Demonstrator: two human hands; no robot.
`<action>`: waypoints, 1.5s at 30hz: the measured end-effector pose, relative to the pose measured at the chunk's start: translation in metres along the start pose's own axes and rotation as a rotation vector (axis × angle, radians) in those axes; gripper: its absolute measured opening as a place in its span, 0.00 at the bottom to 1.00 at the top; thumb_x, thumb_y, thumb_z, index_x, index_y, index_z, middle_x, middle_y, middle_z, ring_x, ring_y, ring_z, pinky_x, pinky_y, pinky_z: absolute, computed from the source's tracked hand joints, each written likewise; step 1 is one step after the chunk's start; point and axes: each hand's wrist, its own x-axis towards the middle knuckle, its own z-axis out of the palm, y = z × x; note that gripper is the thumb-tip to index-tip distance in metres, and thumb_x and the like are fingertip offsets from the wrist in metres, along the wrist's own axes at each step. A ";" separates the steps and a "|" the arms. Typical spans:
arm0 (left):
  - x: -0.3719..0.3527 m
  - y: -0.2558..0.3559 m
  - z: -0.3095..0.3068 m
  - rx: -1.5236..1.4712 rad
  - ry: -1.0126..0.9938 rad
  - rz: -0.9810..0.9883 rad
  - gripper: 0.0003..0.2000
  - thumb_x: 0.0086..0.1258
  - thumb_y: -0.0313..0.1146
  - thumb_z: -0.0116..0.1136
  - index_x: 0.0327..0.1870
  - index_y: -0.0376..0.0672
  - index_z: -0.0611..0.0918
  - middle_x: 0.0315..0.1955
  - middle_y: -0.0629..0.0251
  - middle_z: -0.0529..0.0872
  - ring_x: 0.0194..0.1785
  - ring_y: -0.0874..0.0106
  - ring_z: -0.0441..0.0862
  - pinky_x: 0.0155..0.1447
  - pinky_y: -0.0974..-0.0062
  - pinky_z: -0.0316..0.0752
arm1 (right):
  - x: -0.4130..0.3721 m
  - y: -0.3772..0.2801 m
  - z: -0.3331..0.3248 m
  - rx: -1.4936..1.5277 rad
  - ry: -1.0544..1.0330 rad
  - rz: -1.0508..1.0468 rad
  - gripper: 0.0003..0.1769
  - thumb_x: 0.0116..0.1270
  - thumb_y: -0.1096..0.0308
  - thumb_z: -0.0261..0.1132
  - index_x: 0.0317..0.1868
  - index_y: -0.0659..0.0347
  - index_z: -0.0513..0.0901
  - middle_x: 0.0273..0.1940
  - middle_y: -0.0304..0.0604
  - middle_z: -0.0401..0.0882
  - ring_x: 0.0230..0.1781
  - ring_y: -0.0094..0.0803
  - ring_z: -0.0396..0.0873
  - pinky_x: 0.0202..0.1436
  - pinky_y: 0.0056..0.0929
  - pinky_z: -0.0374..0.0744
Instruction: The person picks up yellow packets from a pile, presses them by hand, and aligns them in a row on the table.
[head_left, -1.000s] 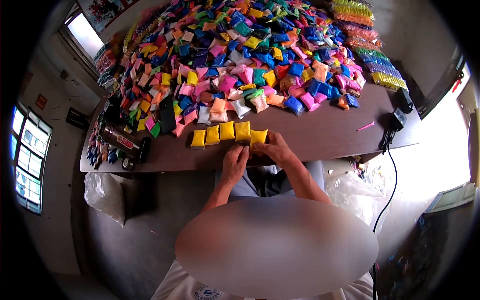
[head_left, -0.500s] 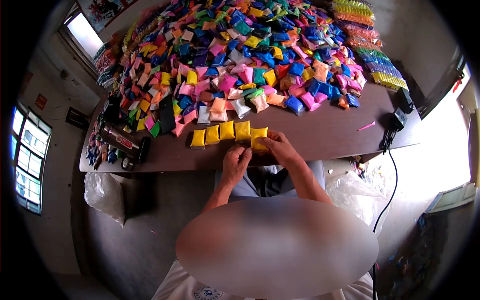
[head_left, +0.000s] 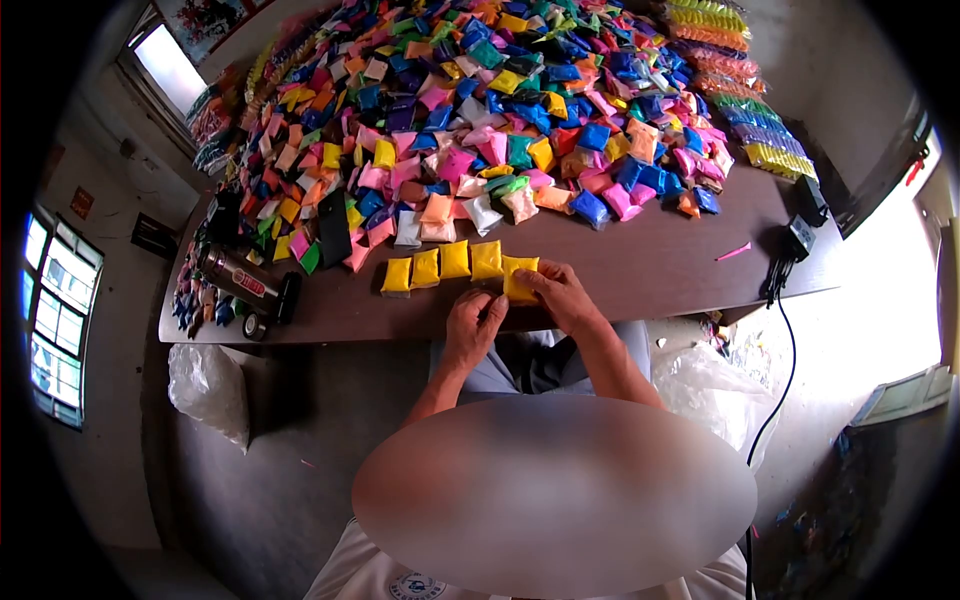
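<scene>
Several small yellow packets (head_left: pixel 455 260) stand in a slightly uneven row near the front edge of the brown table. At the row's right end, my right hand (head_left: pixel 563 297) pinches the rightmost yellow packet (head_left: pixel 519 272) between thumb and fingers. Just left of it, my left hand (head_left: pixel 474 325) rests by the table edge below the row, its fingers curled closed. Whatever those fingers may hold is hidden from view.
A large heap of colourful packets (head_left: pixel 455 160) covers the back of the table (head_left: pixel 620 280). A dark flask (head_left: pixel 240 277) lies at left, with a tape roll (head_left: pixel 255 326) nearby. Adapters with a black cable (head_left: pixel 798 240) sit at right, beside stacked bagged strips (head_left: pixel 765 135).
Almost nothing differs. The rightmost yellow packet and my right hand have shifted very slightly; my left hand stays in place.
</scene>
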 end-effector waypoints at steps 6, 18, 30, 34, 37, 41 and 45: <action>-0.001 -0.003 0.002 -0.006 0.019 -0.025 0.21 0.70 0.49 0.51 0.34 0.35 0.80 0.34 0.54 0.81 0.42 0.59 0.79 0.49 0.66 0.74 | -0.005 -0.006 0.004 -0.111 0.024 -0.010 0.15 0.68 0.64 0.60 0.47 0.69 0.79 0.37 0.38 0.80 0.35 0.21 0.77 0.43 0.18 0.77; -0.001 -0.003 0.003 0.049 0.024 0.034 0.22 0.70 0.50 0.50 0.32 0.36 0.80 0.32 0.54 0.81 0.42 0.58 0.78 0.48 0.65 0.74 | -0.010 -0.011 0.002 0.200 0.075 0.124 0.18 0.68 0.62 0.51 0.49 0.68 0.76 0.42 0.44 0.78 0.36 0.29 0.76 0.45 0.24 0.76; -0.002 -0.004 0.005 0.078 0.047 0.080 0.19 0.73 0.44 0.47 0.30 0.37 0.80 0.31 0.56 0.82 0.42 0.56 0.78 0.50 0.64 0.73 | -0.008 -0.015 -0.002 -0.095 -0.229 0.010 0.20 0.64 0.64 0.65 0.53 0.66 0.77 0.38 0.37 0.80 0.31 0.18 0.75 0.32 0.11 0.73; -0.004 0.001 0.006 -0.031 0.092 -0.017 0.20 0.73 0.46 0.46 0.30 0.37 0.80 0.33 0.56 0.83 0.45 0.56 0.77 0.55 0.63 0.71 | -0.005 -0.011 -0.004 -0.109 -0.178 -0.029 0.18 0.61 0.66 0.68 0.49 0.66 0.77 0.37 0.36 0.80 0.30 0.18 0.74 0.31 0.13 0.73; -0.005 -0.003 0.004 -0.122 0.048 -0.078 0.22 0.73 0.48 0.45 0.31 0.37 0.81 0.34 0.56 0.83 0.48 0.57 0.77 0.56 0.63 0.70 | -0.006 -0.011 0.005 -0.159 -0.118 -0.069 0.19 0.60 0.64 0.70 0.47 0.66 0.77 0.37 0.37 0.80 0.33 0.20 0.76 0.37 0.17 0.75; -0.004 -0.003 0.004 -0.032 0.026 0.000 0.23 0.73 0.50 0.43 0.34 0.37 0.81 0.33 0.56 0.83 0.48 0.58 0.77 0.57 0.63 0.70 | 0.000 0.002 0.009 -0.233 -0.091 -0.193 0.20 0.61 0.61 0.69 0.47 0.67 0.77 0.38 0.37 0.79 0.36 0.23 0.77 0.45 0.24 0.77; -0.005 0.000 0.000 -0.025 -0.018 -0.018 0.23 0.73 0.50 0.43 0.36 0.36 0.80 0.34 0.56 0.83 0.48 0.58 0.77 0.57 0.64 0.70 | -0.004 -0.005 0.013 -0.249 -0.070 -0.159 0.20 0.62 0.60 0.68 0.46 0.67 0.77 0.39 0.38 0.79 0.37 0.23 0.77 0.45 0.23 0.77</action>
